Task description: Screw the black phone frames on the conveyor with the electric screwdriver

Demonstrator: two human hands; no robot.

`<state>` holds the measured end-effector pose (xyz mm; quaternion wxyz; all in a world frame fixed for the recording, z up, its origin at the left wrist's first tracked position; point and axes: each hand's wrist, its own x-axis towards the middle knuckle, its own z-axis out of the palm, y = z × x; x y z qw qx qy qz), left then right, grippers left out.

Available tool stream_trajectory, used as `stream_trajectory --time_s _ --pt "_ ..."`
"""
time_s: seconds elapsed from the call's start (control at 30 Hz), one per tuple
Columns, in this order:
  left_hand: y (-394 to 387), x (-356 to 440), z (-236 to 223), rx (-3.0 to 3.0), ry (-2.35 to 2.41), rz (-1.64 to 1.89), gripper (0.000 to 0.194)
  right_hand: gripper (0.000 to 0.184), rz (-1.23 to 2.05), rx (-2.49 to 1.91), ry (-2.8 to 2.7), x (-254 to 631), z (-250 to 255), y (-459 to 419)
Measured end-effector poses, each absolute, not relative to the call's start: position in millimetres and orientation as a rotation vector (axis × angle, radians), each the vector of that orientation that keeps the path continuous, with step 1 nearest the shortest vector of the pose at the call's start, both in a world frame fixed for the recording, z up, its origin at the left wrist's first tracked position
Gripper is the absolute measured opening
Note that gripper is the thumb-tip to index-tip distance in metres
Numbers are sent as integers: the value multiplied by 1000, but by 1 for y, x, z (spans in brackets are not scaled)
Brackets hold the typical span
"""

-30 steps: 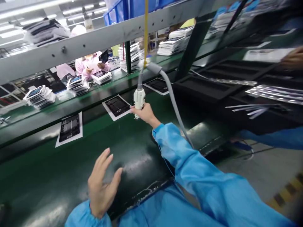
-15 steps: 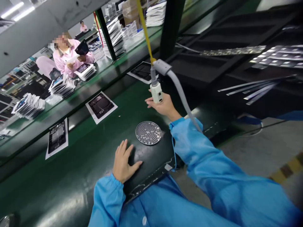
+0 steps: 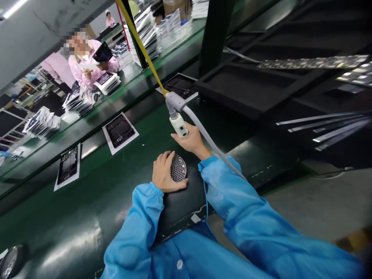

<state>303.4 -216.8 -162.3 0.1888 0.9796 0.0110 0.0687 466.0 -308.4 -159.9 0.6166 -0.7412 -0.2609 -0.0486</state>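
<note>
1. A small white label (image 3: 195, 218) is sitting on the belt edge just below the left fingers, but it is too small to read, as is the printing on the white sheets farther beyond the fingers.
2. The left hand (image 3: 165, 172) is reaching forward with its fingers (image 3: 160, 164) bent over a round perforated metal disc (image 3: 178, 168), gripping it with the thumb along its lower edge. The disc is tilted, and its uncovered part is showing just past the fingertips.
3. The right hand (image 3: 190, 141) is held palm up just above the left fingers, its fingers open and extended. A white tool head (image 3: 178, 125) is touching the palm side, but I cannot tell whether the fingers are closing around it.
4. A grey hose (image 3: 203, 133) is running from the tool head, and a yellow strap (image 3: 139, 50) is rising beyond the fingertips.
5. Blue sleeves (image 3: 132, 228) are covering both arms.
6. Beyond the left fingers, dark device housings (image 3: 119, 131) are lying on white sheets on a green conveyor belt (image 3: 87, 186).
7. To the right of the right fingers, a black foam tray (image 3: 247, 89) is holding metal strips (image 3: 322, 126).
8. Far beyond the fingers, a co-worker in a pink smock (image 3: 87, 66) is handling a dark panel.
</note>
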Motion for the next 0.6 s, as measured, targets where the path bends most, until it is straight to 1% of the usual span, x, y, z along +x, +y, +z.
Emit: stream_trajectory --time_s 0.1,0.17,0.23,0.33,0.43,0.6 --pt "-209 301 -163 2692 156 272 102 32 -142 -1693 -607 461 -156 -311" --pt "-205 304 -162 2708 228 244 102 40 -144 -1702 -591 459 -155 -312" --pt "-203 306 -161 2732 244 177 103 43 -171 -1734 -547 458 -156 -311" --pt "-201 305 -158 2740 142 97 105 35 -250 -1797 -508 461 -159 -308" --pt "-196 302 -158 2707 122 135 102 27 -263 -1819 -484 464 -163 -307" --pt "-191 298 -164 2691 177 340 95 30 -201 -1768 -426 462 -168 -309"
